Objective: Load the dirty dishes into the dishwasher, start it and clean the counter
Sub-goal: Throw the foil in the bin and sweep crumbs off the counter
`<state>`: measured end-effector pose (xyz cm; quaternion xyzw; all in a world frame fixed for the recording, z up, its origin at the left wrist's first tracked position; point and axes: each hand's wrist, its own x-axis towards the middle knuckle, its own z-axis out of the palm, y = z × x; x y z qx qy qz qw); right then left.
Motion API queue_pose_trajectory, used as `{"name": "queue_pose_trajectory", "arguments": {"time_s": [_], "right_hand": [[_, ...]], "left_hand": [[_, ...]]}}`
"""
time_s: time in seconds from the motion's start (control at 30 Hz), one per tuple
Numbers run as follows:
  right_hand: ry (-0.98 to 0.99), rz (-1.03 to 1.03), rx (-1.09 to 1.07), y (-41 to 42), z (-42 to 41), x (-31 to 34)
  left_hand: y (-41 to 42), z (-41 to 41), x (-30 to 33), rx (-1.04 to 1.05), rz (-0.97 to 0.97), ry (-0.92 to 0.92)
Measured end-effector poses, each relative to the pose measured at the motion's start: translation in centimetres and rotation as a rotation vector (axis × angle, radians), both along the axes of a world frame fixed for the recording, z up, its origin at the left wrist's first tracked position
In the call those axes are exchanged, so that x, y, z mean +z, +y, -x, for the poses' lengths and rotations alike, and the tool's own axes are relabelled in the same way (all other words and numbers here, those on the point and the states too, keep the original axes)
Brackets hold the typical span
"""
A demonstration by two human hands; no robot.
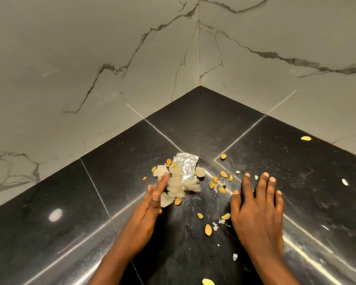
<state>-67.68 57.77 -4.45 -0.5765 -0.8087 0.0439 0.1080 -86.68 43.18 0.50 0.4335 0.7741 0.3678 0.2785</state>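
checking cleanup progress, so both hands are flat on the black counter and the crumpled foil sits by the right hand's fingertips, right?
Not quite. The head view shows the crumpled foil by the left hand, just beyond its blurred fingertips among pale peelings. The right hand lies flat on the black counter with only scattered yellow shells near its fingertips. The rest stands.

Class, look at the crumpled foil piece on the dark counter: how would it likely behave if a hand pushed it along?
The foil piece looks thin and creased, so it is probably very light and would slide easily on the glossy counter. It would likely crumple rather than hold its shape. Lying flat, it seems unlikely to roll.
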Motion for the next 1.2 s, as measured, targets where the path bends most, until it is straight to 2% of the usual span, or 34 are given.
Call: {"name": "queue_pose_trajectory", "arguments": {"time_s": [0.07,0.13,0.17,0.27,0.33,0.4,0.47,0.57,0.63,0.7,0.8,0.87,0.9,0.97,1.07,1.13,1.2], "right_hand": [[0.030,0.019,0.002,-0.2,0.3,0.3],[0.116,0.046,0.026,-0.4,0.7,0.6],[0.207,0.061,0.011,-0.2,0.1,0.7],[0.617,0.057,-0.019,3.3,-2.5,2.3],[0.686,-0.048,-0.041,8.4,-4.1,2.8],[0.545,-0.117,-0.076,14.6,-5.1,2.8],[0.347,-0.093,-0.085,19.4,-5.4,2.5],[0.193,-0.028,-0.092,21.9,-4.2,1.2],[0.209,-0.046,-0.123,20.5,-2.4,1.0],[0.326,-0.061,-0.141,16.6,-0.8,1.6],[0.455,0.046,0.068,7.1,1.0,2.4],[0.450,-0.042,0.236,2.5,0.0,3.1],[0.478,-0.110,0.240,2.6,-1.3,3.5],[0.414,-0.174,0.025,5.8,-5.2,3.4],[0.104,0.085,-0.383,10.6,-11.7,2.3],[0.009,0.202,-0.402,10.2,-11.7,1.6],[0.012,0.243,-0.244,7.2,-8.3,1.5]], "left_hand": [[1.2,-1.0,1.6,-0.006,-0.173,-0.116],[1.5,1.7,1.4,0.148,-0.284,-0.020],[1.8,3.2,0.8,0.224,-0.255,0.078],[2.2,6.7,-2.4,0.294,0.035,0.384],[2.9,7.1,-3.9,0.278,0.159,0.509],[3.2,6.9,-4.0,0.265,0.196,0.550],[3.2,7.0,-3.8,0.277,0.185,0.545],[3.2,7.1,-3.8,0.277,0.190,0.566],[3.4,7.1,-3.8,0.276,0.196,0.569],[3.5,7.2,-3.8,0.275,0.205,0.570],[3.4,7.7,-4.3,0.271,0.215,0.562],[3.5,8.0,-4.8,0.265,0.214,0.574],[3.5,8.2,-5.0,0.265,0.213,0.583],[3.4,8.6,-5.6,0.266,0.217,0.601],[3.4,8.9,-5.9,0.267,0.239,0.627],[3.5,8.5,-5.7,0.257,0.231,0.635],[3.6,7.9,-5.1,0.258,0.224,0.624]]}}
